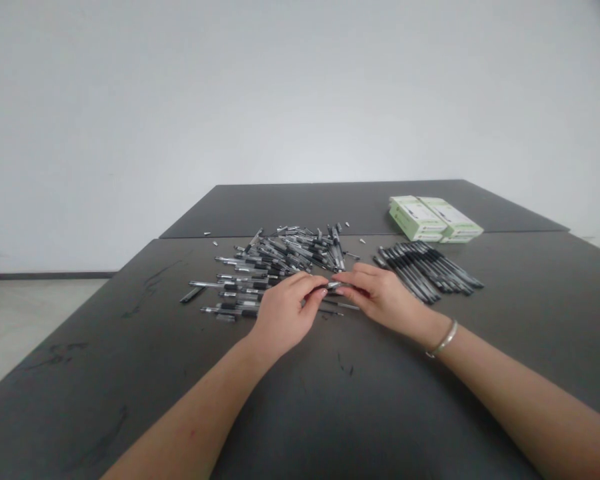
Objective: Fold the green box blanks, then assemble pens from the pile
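Two hands meet over the middle of a dark table (300, 413). The left hand (285, 313) and the right hand (380, 297) both pinch one pen (333, 285), each holding one end of it with closed fingertips. The pen is lifted a little above the table, right between the two hands. Its silver tip shows in the small gap between the fingers. It looks like the hands are putting the pen together, or pushing a part onto it, but the parts are too small to tell for sure.

Behind the left hand is a big messy pile of pens (275, 263). They point every which way, and some lie loose at the near edge of the pile. A few tiny bits (207, 234) lie on the table around the pile. They may be pen tips or caps.

Just beyond the right hand is a neat bunch of dark pens (427, 267). They all lie side by side, pointing the same way. These look like the finished ones.

Farther back on the right sit two green and white boxes (433, 219), touching each other. They look shut.

The right wrist wears a thin bracelet (444, 339).

My guess is that the work is partly done. The neat bunch already has many pens, but the messy pile looks bigger. So a lot is left to do.
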Action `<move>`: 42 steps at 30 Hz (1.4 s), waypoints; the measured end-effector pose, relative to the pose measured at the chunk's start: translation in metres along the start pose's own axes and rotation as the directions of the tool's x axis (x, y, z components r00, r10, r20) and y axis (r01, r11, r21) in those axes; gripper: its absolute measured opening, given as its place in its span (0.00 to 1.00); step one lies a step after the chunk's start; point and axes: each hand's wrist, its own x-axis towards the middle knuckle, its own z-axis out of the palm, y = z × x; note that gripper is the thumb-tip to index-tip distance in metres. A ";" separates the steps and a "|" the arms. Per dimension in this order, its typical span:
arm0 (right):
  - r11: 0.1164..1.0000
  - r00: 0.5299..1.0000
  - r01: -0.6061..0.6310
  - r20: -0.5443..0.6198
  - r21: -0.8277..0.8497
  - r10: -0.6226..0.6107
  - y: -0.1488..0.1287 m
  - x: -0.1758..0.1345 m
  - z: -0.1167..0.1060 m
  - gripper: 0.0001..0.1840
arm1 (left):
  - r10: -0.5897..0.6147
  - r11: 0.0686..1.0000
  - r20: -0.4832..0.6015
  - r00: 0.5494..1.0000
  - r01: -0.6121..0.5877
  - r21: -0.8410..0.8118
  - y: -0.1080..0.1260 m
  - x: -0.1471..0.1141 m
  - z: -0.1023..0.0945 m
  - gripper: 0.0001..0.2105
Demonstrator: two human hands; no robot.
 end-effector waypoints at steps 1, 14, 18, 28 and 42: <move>1.000 1.000 0.005 0.005 0.003 -0.005 0.000 0.000 0.000 0.14 | 0.003 1.000 0.005 1.000 -0.003 0.002 0.000 0.000 0.000 0.09; 0.999 0.982 0.026 0.186 0.018 -0.029 -0.015 0.001 -0.006 0.13 | -0.028 0.994 0.039 0.999 0.032 -0.107 -0.003 -0.001 0.007 0.05; 0.998 0.986 0.009 0.165 0.060 -0.018 -0.015 0.001 -0.008 0.12 | 0.028 0.994 0.018 0.999 -0.026 -0.108 -0.002 0.001 0.004 0.03; 0.998 0.983 0.029 0.180 0.058 -0.039 -0.018 0.001 -0.003 0.12 | 0.062 0.996 0.051 0.997 -0.059 -0.062 0.002 -0.002 0.005 0.02; 0.858 0.966 -0.257 0.102 0.445 0.236 -0.013 0.001 0.010 0.10 | 0.009 0.994 -0.006 1.000 -0.010 -0.105 -0.001 0.002 0.010 0.02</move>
